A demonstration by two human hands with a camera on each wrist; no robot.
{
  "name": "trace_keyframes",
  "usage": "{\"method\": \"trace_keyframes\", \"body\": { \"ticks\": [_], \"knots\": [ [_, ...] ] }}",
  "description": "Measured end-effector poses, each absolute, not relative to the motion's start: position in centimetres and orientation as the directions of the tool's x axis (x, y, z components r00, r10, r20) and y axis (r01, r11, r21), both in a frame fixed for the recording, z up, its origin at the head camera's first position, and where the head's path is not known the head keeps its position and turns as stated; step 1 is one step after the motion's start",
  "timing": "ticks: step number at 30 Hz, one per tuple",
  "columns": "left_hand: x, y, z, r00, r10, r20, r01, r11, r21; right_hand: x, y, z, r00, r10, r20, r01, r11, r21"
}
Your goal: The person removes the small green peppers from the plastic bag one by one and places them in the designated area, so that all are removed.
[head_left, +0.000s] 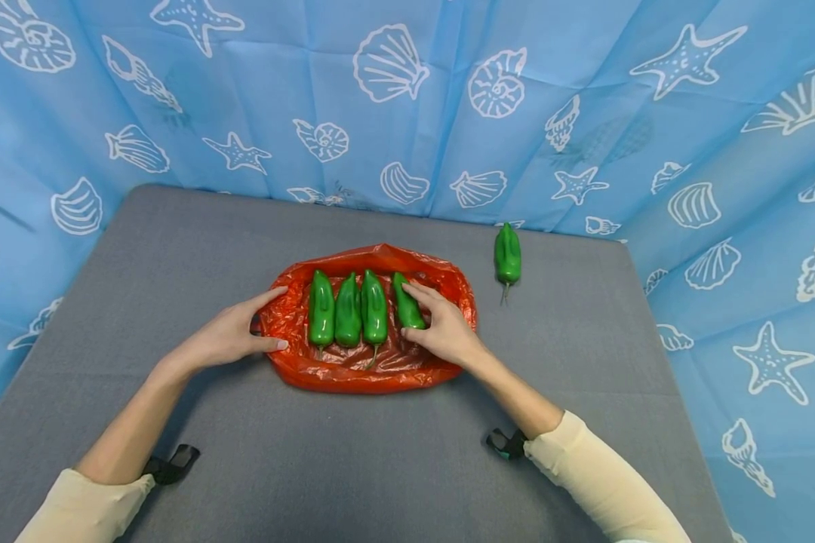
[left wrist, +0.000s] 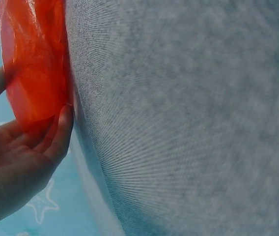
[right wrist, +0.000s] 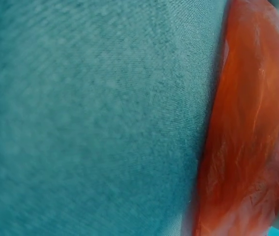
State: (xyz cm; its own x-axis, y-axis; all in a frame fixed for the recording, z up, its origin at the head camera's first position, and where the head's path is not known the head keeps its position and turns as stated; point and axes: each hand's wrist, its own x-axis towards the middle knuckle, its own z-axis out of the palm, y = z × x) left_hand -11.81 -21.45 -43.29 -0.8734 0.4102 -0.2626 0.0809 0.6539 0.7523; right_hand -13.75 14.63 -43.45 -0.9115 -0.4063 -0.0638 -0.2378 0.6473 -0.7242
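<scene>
A red plastic bag (head_left: 373, 383) lies spread open on the table, its rim standing up like a shallow bowl. Three green chili peppers (head_left: 349, 311) lie side by side in it, tips away from me and stems nearer. My right hand (head_left: 448, 328) reaches over the bag's right side and holds another green chili pepper (head_left: 407, 302) between thumb and fingers, slightly tilted beside the row. At the left end, my left hand (head_left: 234, 329) grips the bag's rim. The left wrist view has its fingers (left wrist: 56, 137) against the bag's outer side.
One more green chili pepper (head_left: 508, 255) lies near the table's far right edge, stem toward me. The grey table (head_left: 394, 460) is backed by a blue curtain (head_left: 435, 98) with white shells and starfish. Each forearm wears a black strap (head_left: 173, 464).
</scene>
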Motion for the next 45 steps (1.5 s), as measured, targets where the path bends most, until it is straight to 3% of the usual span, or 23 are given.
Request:
{"method": "trace_keyframes", "body": {
  "ticks": [31, 45],
  "knots": [
    [-11.8, -21.4, -43.2, -0.875, 0.409, -0.260, 0.083, 0.655, 0.752, -13.6, 15.8, -42.9, -0.936, -0.345, 0.069, -0.231, 0.456, -0.860],
    [-11.7, -21.4, -43.2, -0.874, 0.416, -0.251, 0.087, 0.643, 0.761, -13.3, 16.8, -42.0, -0.956, -0.288, 0.062, -0.205, 0.498, -0.842]
  ]
}}
